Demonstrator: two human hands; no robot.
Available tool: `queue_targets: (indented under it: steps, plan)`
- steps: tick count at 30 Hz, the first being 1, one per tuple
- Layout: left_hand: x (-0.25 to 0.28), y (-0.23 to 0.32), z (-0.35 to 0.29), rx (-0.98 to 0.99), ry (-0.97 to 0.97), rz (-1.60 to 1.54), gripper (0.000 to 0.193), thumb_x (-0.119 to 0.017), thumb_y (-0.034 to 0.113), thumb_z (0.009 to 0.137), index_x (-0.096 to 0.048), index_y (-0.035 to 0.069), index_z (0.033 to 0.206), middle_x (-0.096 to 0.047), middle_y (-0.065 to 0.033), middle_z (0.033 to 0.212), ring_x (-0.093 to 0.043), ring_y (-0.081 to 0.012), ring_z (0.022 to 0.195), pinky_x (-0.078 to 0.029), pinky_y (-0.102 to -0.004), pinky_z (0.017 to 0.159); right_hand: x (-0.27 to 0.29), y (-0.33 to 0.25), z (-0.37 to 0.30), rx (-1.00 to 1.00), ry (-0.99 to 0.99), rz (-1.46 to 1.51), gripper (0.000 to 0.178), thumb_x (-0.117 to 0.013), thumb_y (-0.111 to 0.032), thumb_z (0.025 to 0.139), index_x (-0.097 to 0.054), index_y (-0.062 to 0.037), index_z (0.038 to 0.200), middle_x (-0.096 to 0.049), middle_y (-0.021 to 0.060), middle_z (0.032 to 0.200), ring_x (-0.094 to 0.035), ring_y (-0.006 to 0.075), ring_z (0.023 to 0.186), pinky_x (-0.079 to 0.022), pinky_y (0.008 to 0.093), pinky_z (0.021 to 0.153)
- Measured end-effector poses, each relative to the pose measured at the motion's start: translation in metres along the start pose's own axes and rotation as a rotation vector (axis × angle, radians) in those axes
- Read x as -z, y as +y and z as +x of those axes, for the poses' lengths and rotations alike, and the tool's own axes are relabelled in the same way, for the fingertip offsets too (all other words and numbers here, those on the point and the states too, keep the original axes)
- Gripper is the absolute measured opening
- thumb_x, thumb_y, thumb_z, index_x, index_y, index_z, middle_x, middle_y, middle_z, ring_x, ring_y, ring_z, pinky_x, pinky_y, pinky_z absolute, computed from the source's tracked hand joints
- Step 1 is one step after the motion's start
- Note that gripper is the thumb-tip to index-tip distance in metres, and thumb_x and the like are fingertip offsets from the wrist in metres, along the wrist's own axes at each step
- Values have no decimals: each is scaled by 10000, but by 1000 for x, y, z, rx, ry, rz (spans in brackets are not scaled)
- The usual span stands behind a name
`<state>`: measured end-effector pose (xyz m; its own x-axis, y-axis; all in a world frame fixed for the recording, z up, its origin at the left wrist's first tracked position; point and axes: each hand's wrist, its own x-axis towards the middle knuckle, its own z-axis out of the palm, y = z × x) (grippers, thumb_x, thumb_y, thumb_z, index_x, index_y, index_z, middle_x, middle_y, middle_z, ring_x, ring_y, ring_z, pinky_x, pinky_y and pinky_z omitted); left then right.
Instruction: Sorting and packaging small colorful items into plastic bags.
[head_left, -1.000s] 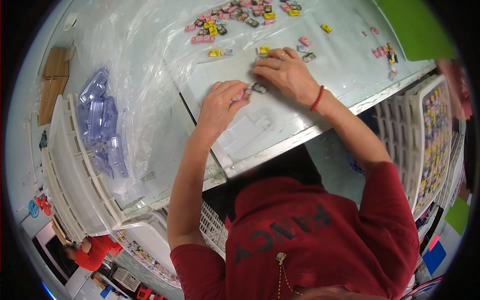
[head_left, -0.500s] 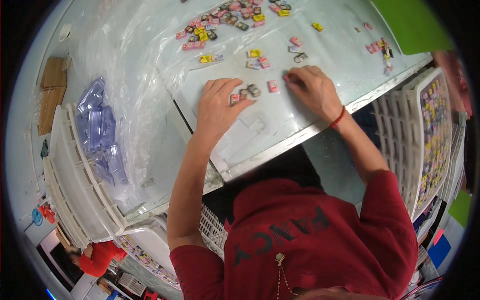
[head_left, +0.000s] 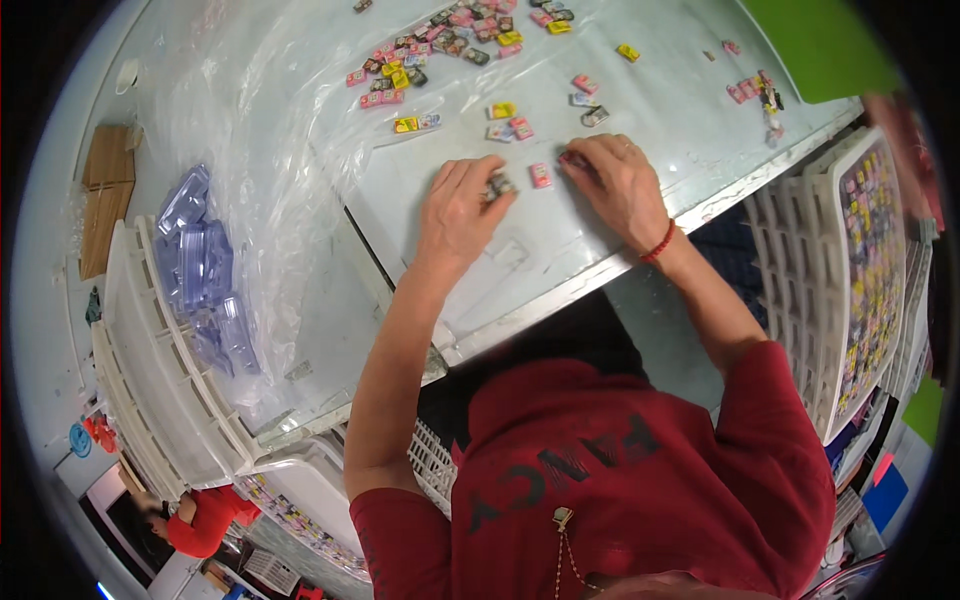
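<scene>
My left hand [head_left: 455,215] is curled around small dark pieces [head_left: 499,185], which show between its thumb and forefinger on the table. To the right of them lies a single small pink block [head_left: 541,176], touched by neither hand. My right hand [head_left: 618,185], with a red bracelet at the wrist, pinches a small dark-and-pink piece [head_left: 573,160] at its fingertips; the fingers partly cover it. Just beyond the hands sit a little group of yellow, pink and pale blocks [head_left: 520,128] and another short row of pink, pale and dark blocks [head_left: 584,99].
A heap of mixed blocks [head_left: 460,35] lies at the far side on clear plastic sheeting [head_left: 290,130]. Bluish clear plastic trays [head_left: 200,265] rest at left. Stacked white racks [head_left: 815,290] holding colourful pieces stand at right. Another person in red [head_left: 205,520] is at lower left.
My left hand has shifted right and its fingers have drawn in on the dark pieces. The right hand has moved slightly left and stays pinched.
</scene>
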<state>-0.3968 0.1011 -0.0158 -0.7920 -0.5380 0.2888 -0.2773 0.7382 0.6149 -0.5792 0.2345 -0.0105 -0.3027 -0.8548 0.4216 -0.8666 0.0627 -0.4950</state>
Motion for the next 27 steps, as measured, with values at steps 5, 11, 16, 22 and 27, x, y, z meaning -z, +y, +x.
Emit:
queue_targets:
  steps: [5, 11, 16, 22, 27]
  plan:
    - [63, -20, -10, 140, 21, -123, 406, -766, 88, 745, -616, 46, 1120, -662, -72, 984, -628, -194, 878, -504, -317, 749, 11, 18, 3, 47, -138, 61, 362, -727, -86, 767, -625, -51, 1112, -634, 119, 964, -611, 307, 843, -507, 384, 763]
    - [67, -36, -37, 225, -102, -103, 422, -769, 64, 736, -607, 55, 1125, -660, -76, 971, -623, -198, 868, -511, -329, 740, 3, 11, 17, 88, -310, 28, 441, -746, -100, 729, -612, -52, 1146, -637, 114, 930, -614, 299, 850, -503, 373, 767]
    - [48, -20, -21, 136, -86, -80, 427, -771, 86, 736, -601, 61, 1127, -657, -81, 972, -621, -224, 884, -507, -343, 753, -17, -6, 24, 179, -269, 44, 431, -746, -100, 725, -615, -54, 1133, -642, 106, 901, -626, 287, 827, -504, 365, 752]
    - [51, -14, -11, 247, -35, -167, 385, -751, 72, 738, -607, 41, 1093, -646, -112, 1006, -611, -294, 925, -491, -371, 802, -5, 4, 41, -46, -211, 77, 364, -723, -111, 749, -624, -64, 1097, -640, 97, 995, -628, 301, 873, -514, 373, 762]
    - [22, -20, 46, -200, -75, -15, 319, -725, 36, 736, -638, 25, 1043, -627, -108, 1047, -599, -312, 948, -485, -381, 839, -23, 13, 62, 164, -196, -6, 301, -704, -112, 766, -624, -59, 1051, -634, 93, 1010, -615, 302, 911, -512, 375, 781]
